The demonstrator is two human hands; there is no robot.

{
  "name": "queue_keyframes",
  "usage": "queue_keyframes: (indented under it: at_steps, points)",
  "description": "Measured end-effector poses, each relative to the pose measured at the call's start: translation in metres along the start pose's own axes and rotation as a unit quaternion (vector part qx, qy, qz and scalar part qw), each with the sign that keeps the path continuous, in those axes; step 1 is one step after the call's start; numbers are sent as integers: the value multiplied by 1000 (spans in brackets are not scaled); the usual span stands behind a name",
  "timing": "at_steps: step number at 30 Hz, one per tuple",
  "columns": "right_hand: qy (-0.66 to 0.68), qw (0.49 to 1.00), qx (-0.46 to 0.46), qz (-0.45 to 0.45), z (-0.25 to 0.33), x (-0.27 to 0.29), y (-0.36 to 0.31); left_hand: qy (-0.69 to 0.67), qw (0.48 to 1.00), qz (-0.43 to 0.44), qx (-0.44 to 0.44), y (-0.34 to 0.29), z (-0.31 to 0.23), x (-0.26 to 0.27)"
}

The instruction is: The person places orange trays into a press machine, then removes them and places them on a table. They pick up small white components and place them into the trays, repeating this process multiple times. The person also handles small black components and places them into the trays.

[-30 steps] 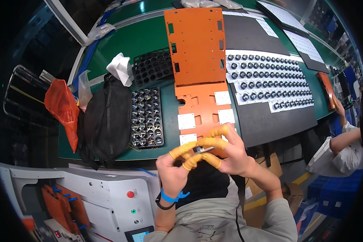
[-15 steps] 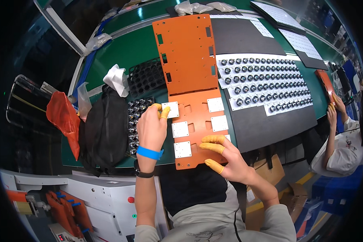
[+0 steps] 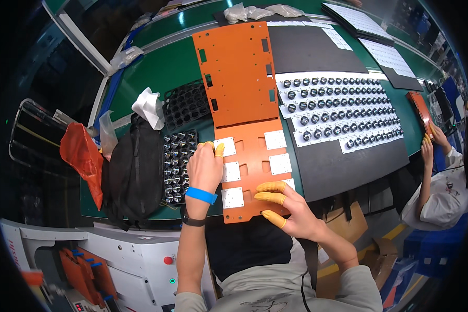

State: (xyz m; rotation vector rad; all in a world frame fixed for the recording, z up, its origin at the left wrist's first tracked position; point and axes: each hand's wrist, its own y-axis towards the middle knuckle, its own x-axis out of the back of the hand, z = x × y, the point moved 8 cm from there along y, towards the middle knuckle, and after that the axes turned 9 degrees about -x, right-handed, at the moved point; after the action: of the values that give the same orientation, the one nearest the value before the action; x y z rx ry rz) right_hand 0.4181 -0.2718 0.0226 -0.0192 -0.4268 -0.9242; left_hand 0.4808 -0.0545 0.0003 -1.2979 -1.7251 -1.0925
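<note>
My left hand (image 3: 205, 165), with yellow finger cots, pinches the left edge of a white square plate (image 3: 226, 146) at the upper left of an orange fixture's lower panel (image 3: 250, 179). Several similar plates lie on this panel in two columns, among them a middle-left plate (image 3: 230, 172) and an upper-right plate (image 3: 275, 140). My right hand (image 3: 296, 210) is open, its cotted fingers spread over the panel's lower right corner, partly covering a plate there. The fixture's orange lid (image 3: 238, 75) stands raised behind the panel.
Left of the fixture are a black tray of round black parts (image 3: 179, 166), a second black tray (image 3: 184, 101) and a black bag (image 3: 135, 174). To the right, white strips carrying black round parts (image 3: 343, 104) lie on a dark board (image 3: 353, 169). A co-worker's hands (image 3: 431, 143) hold an orange panel at far right.
My left hand has moved slightly right and down, and the upper-left plate has shifted right, more in line with the column below it. My right hand keeps nearly the same pose.
</note>
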Motion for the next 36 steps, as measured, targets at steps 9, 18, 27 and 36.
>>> queue_keyframes:
  at_steps: [9,18,27,36]
  points:
    - [-40,997,59,-1,31,19,30,10,999,33,10,2,-2,-8]
    - [-176,897,-13,-406,-12,130,176,28,999,26,4,3,-2,-10]
    - [115,974,-21,-194,-9,105,166,60,998,9,-21,-1,-3,13]
    - [-315,931,184,-7,21,55,32,-140,987,-59,55,-110,-16,78]
